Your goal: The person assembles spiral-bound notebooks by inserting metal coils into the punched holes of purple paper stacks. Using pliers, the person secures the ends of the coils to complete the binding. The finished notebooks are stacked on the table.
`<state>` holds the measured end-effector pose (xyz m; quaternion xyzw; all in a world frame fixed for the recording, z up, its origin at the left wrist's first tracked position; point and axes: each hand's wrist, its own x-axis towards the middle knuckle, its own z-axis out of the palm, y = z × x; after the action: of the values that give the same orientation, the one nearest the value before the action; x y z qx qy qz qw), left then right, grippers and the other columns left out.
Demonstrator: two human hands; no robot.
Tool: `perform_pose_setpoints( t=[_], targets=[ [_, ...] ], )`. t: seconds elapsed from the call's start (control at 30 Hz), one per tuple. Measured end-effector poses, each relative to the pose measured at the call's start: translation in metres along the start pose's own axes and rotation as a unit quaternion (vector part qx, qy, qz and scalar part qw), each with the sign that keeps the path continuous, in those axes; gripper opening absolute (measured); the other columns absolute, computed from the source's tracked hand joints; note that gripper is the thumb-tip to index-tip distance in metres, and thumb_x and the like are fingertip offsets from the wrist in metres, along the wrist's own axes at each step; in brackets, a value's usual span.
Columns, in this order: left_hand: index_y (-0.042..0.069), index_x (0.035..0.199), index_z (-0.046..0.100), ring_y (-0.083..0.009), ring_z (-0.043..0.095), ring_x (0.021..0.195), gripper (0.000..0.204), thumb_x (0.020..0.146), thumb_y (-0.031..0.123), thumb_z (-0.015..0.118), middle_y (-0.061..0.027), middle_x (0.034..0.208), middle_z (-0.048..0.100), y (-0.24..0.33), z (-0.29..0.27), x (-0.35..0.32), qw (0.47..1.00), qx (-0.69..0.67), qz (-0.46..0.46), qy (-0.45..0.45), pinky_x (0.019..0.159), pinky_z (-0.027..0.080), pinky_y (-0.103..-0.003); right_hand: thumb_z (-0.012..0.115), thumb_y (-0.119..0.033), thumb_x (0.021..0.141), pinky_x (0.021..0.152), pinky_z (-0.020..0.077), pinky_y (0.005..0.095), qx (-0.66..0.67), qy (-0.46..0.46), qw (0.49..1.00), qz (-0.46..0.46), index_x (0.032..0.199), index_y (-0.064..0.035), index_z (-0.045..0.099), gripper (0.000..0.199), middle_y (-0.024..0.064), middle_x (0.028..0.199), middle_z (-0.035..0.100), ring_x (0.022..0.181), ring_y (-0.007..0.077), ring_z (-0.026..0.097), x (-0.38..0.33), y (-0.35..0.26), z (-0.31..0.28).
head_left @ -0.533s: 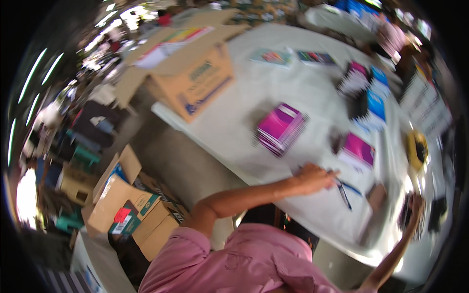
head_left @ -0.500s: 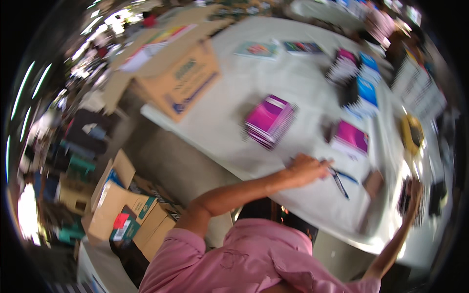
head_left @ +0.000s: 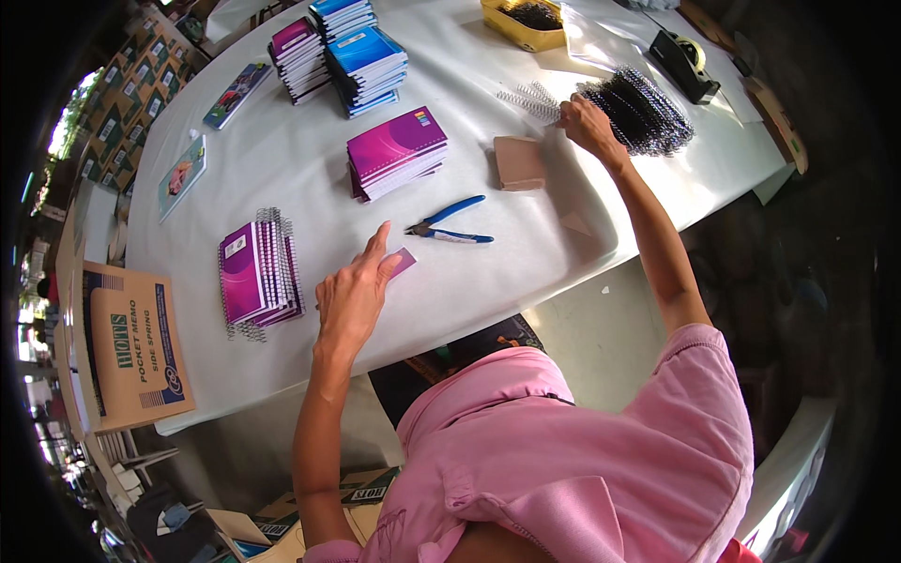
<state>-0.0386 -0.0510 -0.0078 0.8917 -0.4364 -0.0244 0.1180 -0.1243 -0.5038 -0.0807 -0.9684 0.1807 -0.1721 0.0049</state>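
My left hand point(head_left: 352, 296) is over the table's near side, index finger stretched and thumb apart. By its thumb is a small purple card point(head_left: 404, 263), partly hidden; whether they touch is unclear. Just right of that hand lie blue-handled cutting pliers point(head_left: 450, 225), jaws toward the fingers. Farther right, my right hand point(head_left: 593, 129) has its fingertips closed on a wire spiral coil point(head_left: 531, 99), beside a heap of dark wire spirals point(head_left: 638, 111). A stack of spiral-bound purple notebooks point(head_left: 258, 272) lies to the left. Beyond the pliers sits a stack of purple notebooks point(head_left: 398, 150).
A brown block point(head_left: 519, 163) lies near my right hand. Blue notebook stacks point(head_left: 366, 61), a yellow tub point(head_left: 526, 23) and a tape dispenser point(head_left: 683, 66) stand farther back. A cardboard box point(head_left: 136, 347) is at the left edge, with two thin booklets beyond.
The view has swung right, shifting the table leftward in the picture. My right hand now holds a coil left of the spiral heap. My left hand remains near the pliers.
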Motion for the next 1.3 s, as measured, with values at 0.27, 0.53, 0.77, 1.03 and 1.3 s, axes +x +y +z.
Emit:
perform_pose_setpoints(
  t=[0.27, 0.53, 0.77, 1.03, 1.3],
  targets=[
    [0.018, 0.139, 0.05, -0.039, 0.068, 0.077, 0.045, 0.099, 0.038, 0.048, -0.0106, 0.115, 0.067, -0.003, 0.001, -0.004, 1.0, 0.007, -0.004, 0.0, 0.065, 0.054, -0.047, 0.044, -0.004, 0.09, 0.07, 0.0503, 0.0381, 0.254, 0.022, 0.955, 0.152, 0.112, 0.0032, 0.057, 0.026, 0.0224, 0.093, 0.065, 0.078, 0.0284, 0.065, 0.018, -0.008, -0.046],
    [0.024, 0.14, 0.049, -0.046, 0.058, 0.07, 0.044, 0.097, 0.034, 0.053, -0.0234, 0.07, 0.06, -0.013, -0.002, -0.006, 0.997, -0.065, 0.018, -0.028, 0.062, 0.046, -0.049, 0.058, 0.0, 0.091, 0.079, 0.0509, 0.0344, 0.497, -0.119, 0.858, -0.055, 0.105, 0.0003, 0.067, 0.017, 0.0132, 0.09, 0.066, 0.082, 0.0231, 0.064, -0.074, -0.182, -0.085],
    [0.023, 0.141, 0.048, -0.0467, 0.052, 0.066, 0.046, 0.097, 0.035, 0.054, -0.0237, 0.062, 0.053, -0.012, -0.01, -0.001, 0.995, -0.069, -0.004, -0.068, 0.063, 0.045, -0.048, 0.069, -0.016, 0.085, 0.067, 0.0485, 0.0379, 0.475, -0.064, 0.872, -0.099, 0.099, -0.0103, 0.073, 0.015, 0.0072, 0.088, 0.067, 0.074, 0.0248, 0.062, -0.074, -0.24, -0.054],
    [0.018, 0.139, 0.05, -0.0429, 0.06, 0.068, 0.046, 0.096, 0.036, 0.055, -0.0219, 0.069, 0.06, -0.017, -0.012, 0.001, 0.997, -0.046, 0.017, -0.053, 0.061, 0.048, -0.047, 0.069, -0.011, 0.086, 0.068, 0.0477, 0.038, 0.545, -0.133, 0.812, -0.16, 0.099, -0.006, 0.071, 0.015, 0.0066, 0.084, 0.064, 0.072, 0.0225, 0.06, -0.056, -0.236, -0.046],
    [0.026, 0.141, 0.046, -0.041, 0.064, 0.082, 0.05, 0.094, 0.035, 0.058, -0.0154, 0.096, 0.069, -0.026, 0.002, -0.001, 0.998, -0.053, 0.034, 0.005, 0.069, 0.052, -0.047, 0.067, -0.01, 0.086, 0.07, 0.046, 0.0408, 0.413, -0.166, 0.87, -0.215, 0.098, 0.0018, 0.055, 0.021, 0.013, 0.086, 0.063, 0.079, 0.0284, 0.061, -0.052, -0.241, -0.07]
  ],
)
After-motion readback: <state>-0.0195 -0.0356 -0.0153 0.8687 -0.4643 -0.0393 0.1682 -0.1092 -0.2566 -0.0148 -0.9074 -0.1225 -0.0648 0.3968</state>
